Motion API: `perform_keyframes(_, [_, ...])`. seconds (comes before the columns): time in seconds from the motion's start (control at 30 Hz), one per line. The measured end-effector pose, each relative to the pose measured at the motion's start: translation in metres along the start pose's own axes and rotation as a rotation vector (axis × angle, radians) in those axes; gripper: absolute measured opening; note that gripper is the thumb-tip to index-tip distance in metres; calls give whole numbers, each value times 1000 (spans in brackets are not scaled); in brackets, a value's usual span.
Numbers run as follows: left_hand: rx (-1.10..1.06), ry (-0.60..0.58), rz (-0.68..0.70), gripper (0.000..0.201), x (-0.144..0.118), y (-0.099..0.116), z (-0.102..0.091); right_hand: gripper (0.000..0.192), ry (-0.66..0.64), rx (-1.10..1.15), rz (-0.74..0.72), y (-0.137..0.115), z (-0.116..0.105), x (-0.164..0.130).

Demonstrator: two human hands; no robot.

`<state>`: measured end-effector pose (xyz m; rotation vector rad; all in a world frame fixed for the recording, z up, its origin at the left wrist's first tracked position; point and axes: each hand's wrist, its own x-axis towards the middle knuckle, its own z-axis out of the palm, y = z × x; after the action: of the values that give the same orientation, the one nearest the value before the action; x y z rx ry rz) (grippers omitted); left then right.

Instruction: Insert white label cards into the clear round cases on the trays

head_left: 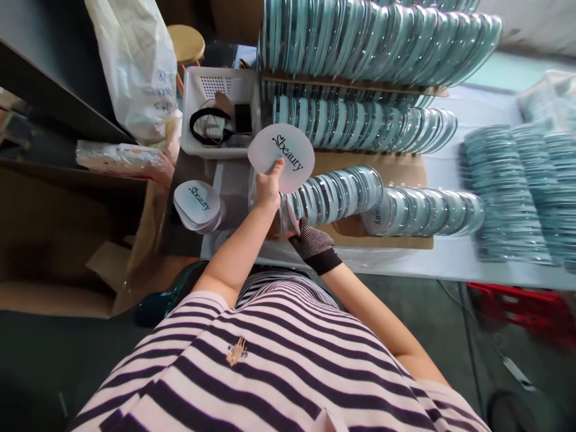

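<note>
My bare left hand (269, 187) pinches a white round card (288, 150) printed "Sbeauty", thumb on its face. It is raised over the left end of a row of clear round plastic pieces (333, 192) standing on edge. My right hand (312, 243), in a dark dotted glove with bare fingertips, is closed at that same end. Between its fingers is a thin pale card (292, 217), seen nearly edge-on; its fingertips are partly hidden. To the left lies a small pile of the same printed cards (197, 204). A second row of clear round pieces (427, 211) continues to the right.
Long rows of clear round pieces (382, 42) stand behind on cardboard (405, 168). More stacks (504, 192) fill the right side. A white basket (220, 78) holds a black band and other items. An open carton (148, 228) is at left, a red crate (522, 309) lower right.
</note>
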<state>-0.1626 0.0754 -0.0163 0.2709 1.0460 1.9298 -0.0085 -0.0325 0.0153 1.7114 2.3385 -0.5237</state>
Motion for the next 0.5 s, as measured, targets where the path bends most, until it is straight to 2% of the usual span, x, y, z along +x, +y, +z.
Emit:
perform_keyframes(0.1, [-29, 50, -18, 39, 1, 3, -1, 43, 165, 34, -14, 4, 5, -7])
perform_keyframes(0.2, [-77, 39, -37, 45, 3, 5, -2, 37, 266, 26, -8, 9, 10, -9])
perform_keyframes(0.27, [-114, 19, -61, 49, 4, 7, -3, 36, 258, 0, -1, 8, 14, -2])
perform_keyframes(0.37, [-157, 19, -103, 51, 8, 10, -5, 39, 170, -69, 2, 0, 16, 14])
perform_keyframes(0.5, [-173, 27, -153, 53, 11, 14, -6, 39, 81, -168, -59, -6, 8, 19])
